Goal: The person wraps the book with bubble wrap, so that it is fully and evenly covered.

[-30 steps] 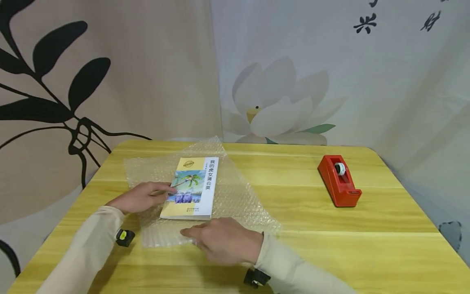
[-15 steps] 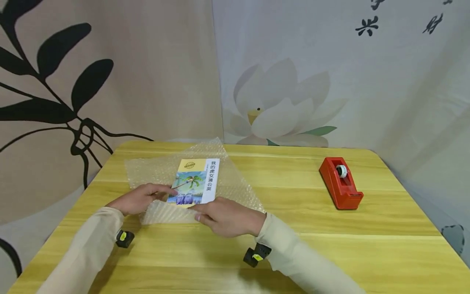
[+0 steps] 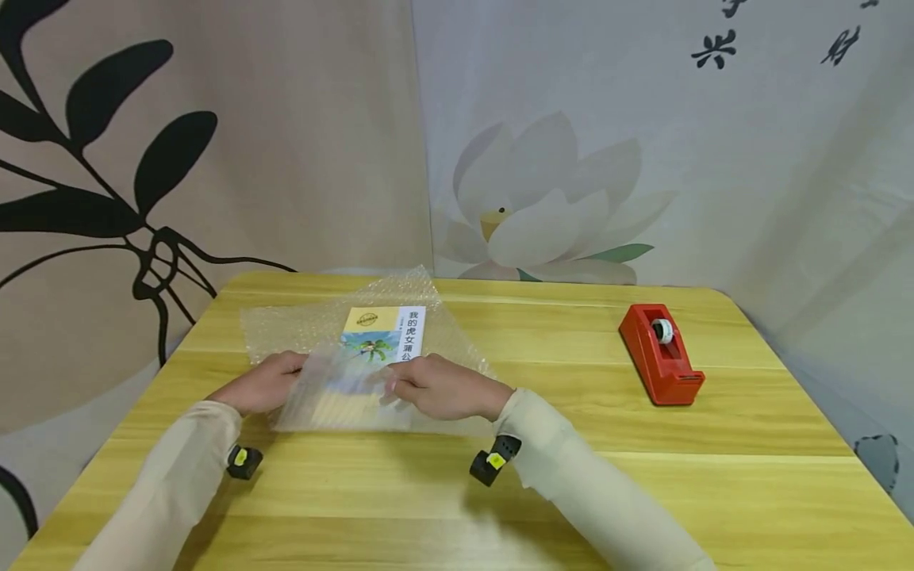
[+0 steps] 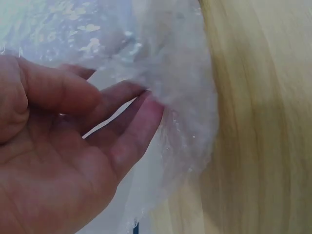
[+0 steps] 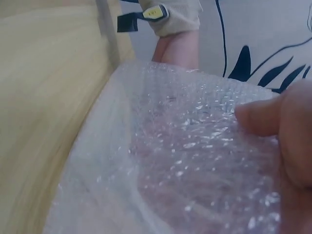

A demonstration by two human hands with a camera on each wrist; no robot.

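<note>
A book [image 3: 410, 325] with a yellow, blue and white cover lies on a sheet of bubble wrap [image 3: 457, 337]; a near flap of the wrap covers its lower half. My right hand [image 3: 448, 387] pinches the flap's edge over the book, thumb on the wrap [image 5: 195, 141] in the right wrist view. At the book's left, my left hand [image 3: 263, 384] reaches under the wrap, its fingertips hidden in the head view. In the left wrist view, the left hand [image 4: 73, 146] has relaxed, slightly bent fingers against the film [image 4: 190, 97].
A red tape dispenser [image 3: 660, 357] with a white roll stands at the right of the wooden table [image 3: 643, 507]. Behind the table hangs a curtain [image 3: 321, 143] printed with dark leaves and a pale flower.
My right hand has moved up and away from the table's front edge, drawing the near flap over the book's lower part. The left hand has shifted slightly left, off the cover.
</note>
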